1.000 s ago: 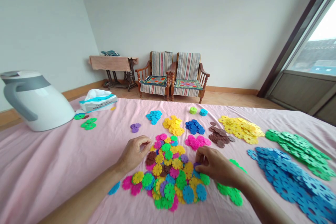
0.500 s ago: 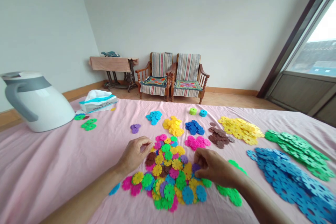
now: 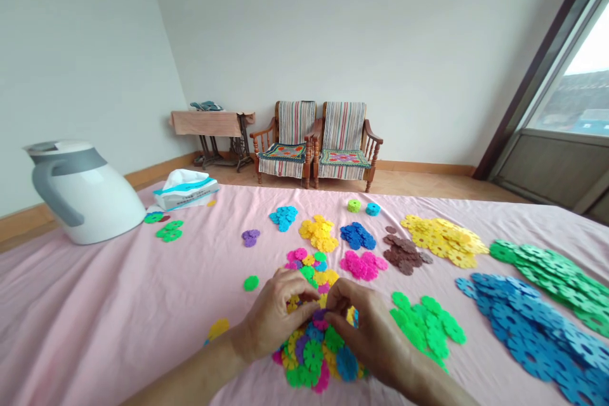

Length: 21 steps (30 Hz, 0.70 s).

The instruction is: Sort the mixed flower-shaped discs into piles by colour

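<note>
Head view: both hands are down over the mixed pile (image 3: 314, 350) of notched plastic discs on the pink cloth (image 3: 118, 304). The right hand (image 3: 368, 333) has thumb and fingertips nipped together on a purple disc (image 3: 320, 315), just above the top of the pile. The left hand (image 3: 272, 318) comes in from the other side, fingers curled tight, tips right against that same disc. Whether it pinches the purple piece or a second one is hidden behind the knuckles, so I cannot tell.

And the disc itself? I'd judge it feather-light, thin, stiff plastic, smooth enough to skid on its neighbours, not fragile. Best hold looks like a pinch across the flat faces near the rim, clear of the slots. The heap around it is loose and overlapping, so a sideways nudge would likely slide others along.

Around the hands: a green pile (image 3: 428, 323) just right of the right wrist, a pink pile (image 3: 361, 264) beyond, brown discs (image 3: 404, 252) and a yellow pile (image 3: 445, 239) farther back, a big blue spread (image 3: 523, 320) at far right. One green disc (image 3: 250, 282) lies alone to the left. A white kettle (image 3: 88, 193) stands well off at the left edge.
</note>
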Tool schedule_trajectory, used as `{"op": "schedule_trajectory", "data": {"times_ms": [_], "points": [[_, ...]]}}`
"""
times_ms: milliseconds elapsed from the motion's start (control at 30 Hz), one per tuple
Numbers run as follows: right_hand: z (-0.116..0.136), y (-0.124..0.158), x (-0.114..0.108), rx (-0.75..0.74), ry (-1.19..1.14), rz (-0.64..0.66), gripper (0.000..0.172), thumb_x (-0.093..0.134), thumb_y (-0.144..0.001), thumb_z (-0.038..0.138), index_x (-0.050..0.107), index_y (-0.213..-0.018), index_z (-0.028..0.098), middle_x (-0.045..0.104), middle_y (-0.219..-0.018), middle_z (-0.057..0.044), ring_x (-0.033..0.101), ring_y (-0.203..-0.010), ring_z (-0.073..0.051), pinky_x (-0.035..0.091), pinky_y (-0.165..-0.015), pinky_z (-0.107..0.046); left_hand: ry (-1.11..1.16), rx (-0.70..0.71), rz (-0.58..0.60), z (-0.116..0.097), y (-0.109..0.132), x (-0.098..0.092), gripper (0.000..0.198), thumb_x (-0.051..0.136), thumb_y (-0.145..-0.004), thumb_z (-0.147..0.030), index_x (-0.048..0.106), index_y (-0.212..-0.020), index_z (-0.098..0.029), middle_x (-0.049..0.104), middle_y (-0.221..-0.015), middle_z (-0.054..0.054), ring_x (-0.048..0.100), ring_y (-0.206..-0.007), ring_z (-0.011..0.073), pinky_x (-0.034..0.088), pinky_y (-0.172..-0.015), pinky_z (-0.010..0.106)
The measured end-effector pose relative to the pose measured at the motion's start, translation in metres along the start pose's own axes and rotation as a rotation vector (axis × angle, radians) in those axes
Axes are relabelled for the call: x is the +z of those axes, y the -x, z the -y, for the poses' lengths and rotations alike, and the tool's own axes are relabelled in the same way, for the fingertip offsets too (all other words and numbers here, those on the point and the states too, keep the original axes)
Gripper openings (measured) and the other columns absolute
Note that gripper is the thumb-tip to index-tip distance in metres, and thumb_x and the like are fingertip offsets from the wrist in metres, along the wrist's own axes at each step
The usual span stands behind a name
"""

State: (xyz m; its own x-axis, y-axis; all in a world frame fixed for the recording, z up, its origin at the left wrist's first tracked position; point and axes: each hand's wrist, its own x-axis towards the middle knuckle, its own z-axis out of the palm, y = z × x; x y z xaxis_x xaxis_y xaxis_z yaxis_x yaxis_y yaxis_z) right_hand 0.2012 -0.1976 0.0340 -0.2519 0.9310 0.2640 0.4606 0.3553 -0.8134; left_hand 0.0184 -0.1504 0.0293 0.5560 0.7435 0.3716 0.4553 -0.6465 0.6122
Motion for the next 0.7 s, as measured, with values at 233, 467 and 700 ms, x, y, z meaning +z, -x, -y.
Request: {"op": "schedule_trajectory", "data": {"times_ms": [233,467,700], "points": [[-0.007,0.001,0.007,0.007,0.023,-0.055,0.013,0.051,-0.072,0.005,0.052,-0.071,0.018,0.056,-0.066,0.003,0.051,-0.061,-0.009,0.039,-0.057,-0.019,0.093,-0.04,-0.006,-0.005,-0.001,-0.003,0.017,0.057,-0.083,-0.027,0.066,-0.073,-0.016,0.064,-0.07,0.002,0.057,-0.069,0.0128,0.042,-0.066,0.023],[-0.008,0.0,0.008,-0.002,0.013,-0.078,0.008,0.051,-0.078,0.012,0.054,-0.074,0.018,0.059,-0.069,0.002,0.053,-0.063,-0.011,0.041,-0.059,-0.02,0.098,-0.05,0.008,-0.006,-0.003,-0.008,0.012,0.06,-0.078,-0.026,0.067,-0.073,-0.017,0.065,-0.071,0.002,0.058,-0.071,0.0138,0.044,-0.066,0.023],[-0.027,-0.007,-0.01,0.08,0.125,-0.192,0.013,0.048,-0.082,0.021,0.053,-0.069,0.018,0.057,-0.062,0.001,0.051,-0.058,-0.012,0.039,-0.055,-0.022,-0.063,-0.372,-0.433,0.085,-0.02,-0.049,0.02,0.056,-0.072,-0.035,0.064,-0.072,-0.017,0.068,-0.071,0.002,0.061,-0.068,0.018,0.047,-0.068,0.028]]}}
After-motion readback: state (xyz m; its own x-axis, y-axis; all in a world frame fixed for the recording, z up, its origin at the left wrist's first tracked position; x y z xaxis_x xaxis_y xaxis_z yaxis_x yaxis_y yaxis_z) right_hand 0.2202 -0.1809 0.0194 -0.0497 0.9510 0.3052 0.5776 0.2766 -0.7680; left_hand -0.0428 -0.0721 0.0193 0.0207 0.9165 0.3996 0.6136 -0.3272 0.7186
